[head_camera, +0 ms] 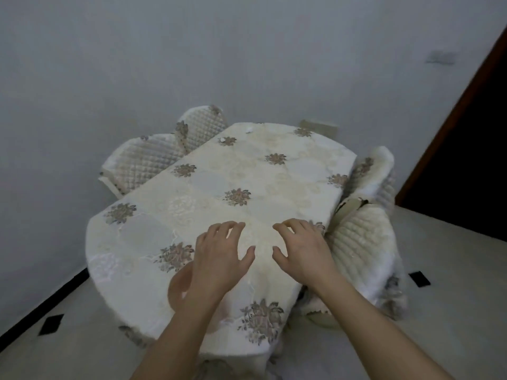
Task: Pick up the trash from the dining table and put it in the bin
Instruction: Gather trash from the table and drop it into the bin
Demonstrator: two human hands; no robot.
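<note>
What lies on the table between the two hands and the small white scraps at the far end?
Head view: only bare floral tablecloth separates the hands from the small white scraps.

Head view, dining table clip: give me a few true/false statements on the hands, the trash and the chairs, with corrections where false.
1. Both hands are empty, fingers spread over the tablecloth. True: the left hand and right hand hold nothing.
2. The small white scraps lie right under the hands. False: the scraps sit at the far end of the table.
3. Quilted chairs stand on both sides of the table. True: a chair on the left and a chair on the right show.
4. A bin stands on the floor beside the table. False: no bin is in view.
5. The tablecloth is plain. False: it carries flower motifs.
</note>
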